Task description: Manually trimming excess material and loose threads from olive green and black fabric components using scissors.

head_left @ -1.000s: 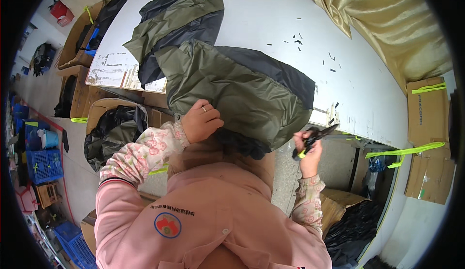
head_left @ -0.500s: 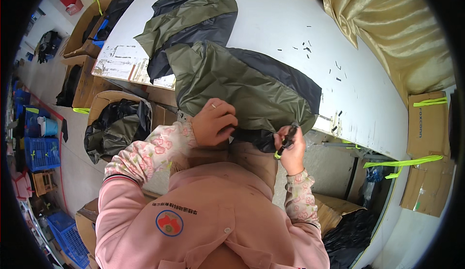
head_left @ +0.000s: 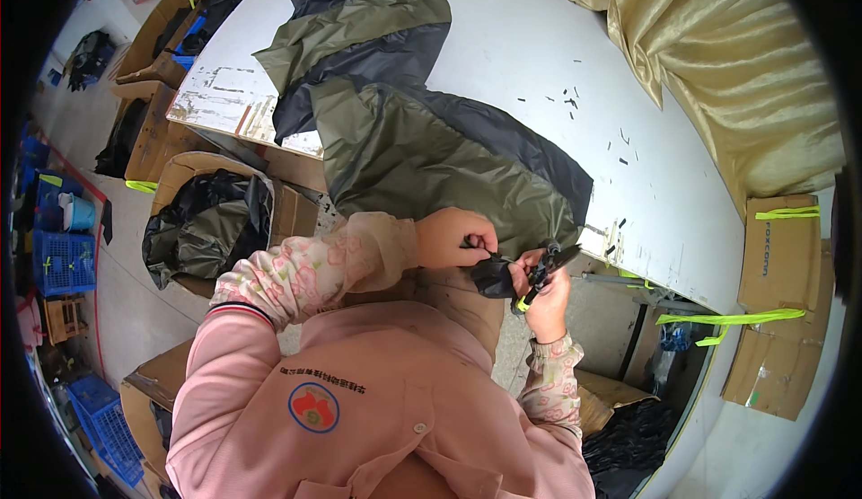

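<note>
White table (head_left: 539,59), olive jacket (head_left: 431,162) at 12 o'clock; left hand (head_left: 456,237) pinches its black hem, right hand (head_left: 544,294), now closer, grips black snips (head_left: 542,270).

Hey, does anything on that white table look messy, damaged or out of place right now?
Yes: small dark snippets lie scattered on the white table beyond the olive and black garment, and the table's near left edge looks worn and chipped.

head cam | worn, looks steeply down — close over table (head_left: 539,59) edge
</note>
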`<state>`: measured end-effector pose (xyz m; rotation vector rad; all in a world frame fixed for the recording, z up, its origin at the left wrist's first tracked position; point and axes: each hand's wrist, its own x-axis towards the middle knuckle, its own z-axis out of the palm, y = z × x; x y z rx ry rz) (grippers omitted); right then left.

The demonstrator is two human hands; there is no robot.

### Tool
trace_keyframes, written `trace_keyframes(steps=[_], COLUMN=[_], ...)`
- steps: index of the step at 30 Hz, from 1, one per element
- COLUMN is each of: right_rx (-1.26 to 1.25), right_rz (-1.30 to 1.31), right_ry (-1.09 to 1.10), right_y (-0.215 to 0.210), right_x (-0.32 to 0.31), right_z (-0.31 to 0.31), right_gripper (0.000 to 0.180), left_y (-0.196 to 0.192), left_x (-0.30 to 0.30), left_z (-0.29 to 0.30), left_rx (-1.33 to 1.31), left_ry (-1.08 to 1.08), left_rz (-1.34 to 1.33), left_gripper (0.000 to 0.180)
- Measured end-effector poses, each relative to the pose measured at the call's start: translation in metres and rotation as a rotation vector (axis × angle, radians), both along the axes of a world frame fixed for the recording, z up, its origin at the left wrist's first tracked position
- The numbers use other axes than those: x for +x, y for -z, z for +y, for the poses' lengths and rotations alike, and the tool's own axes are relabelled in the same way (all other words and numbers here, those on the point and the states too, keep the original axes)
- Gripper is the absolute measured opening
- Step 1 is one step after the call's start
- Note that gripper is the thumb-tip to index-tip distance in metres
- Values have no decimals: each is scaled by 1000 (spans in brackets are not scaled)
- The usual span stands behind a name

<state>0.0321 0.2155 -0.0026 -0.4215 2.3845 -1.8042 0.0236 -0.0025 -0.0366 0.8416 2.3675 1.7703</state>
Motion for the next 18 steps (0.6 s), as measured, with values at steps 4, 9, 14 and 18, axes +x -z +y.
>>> trace_keyframes(steps=[4,9,14,18], right_rx=[145,768,1038,1108], right_rz=[-102,407,437,462], right_ry=[-87,-310,-441,-487], right_y=[-3,-46,-79,-85], right_x=[-5,-27,-37,-40], right_z=[9,30,41,42], right_gripper=[22,48,49,47], left_y=[7,13,7,5], left_x=[-2,-3,-2,-2], left_z=[-3,-3,-4,-2], left_rx=[222,271,259,217], left_ry=[185,185,187,177], left_rz=[-507,-589,-596,-567], left_gripper=[14,14,14,13])
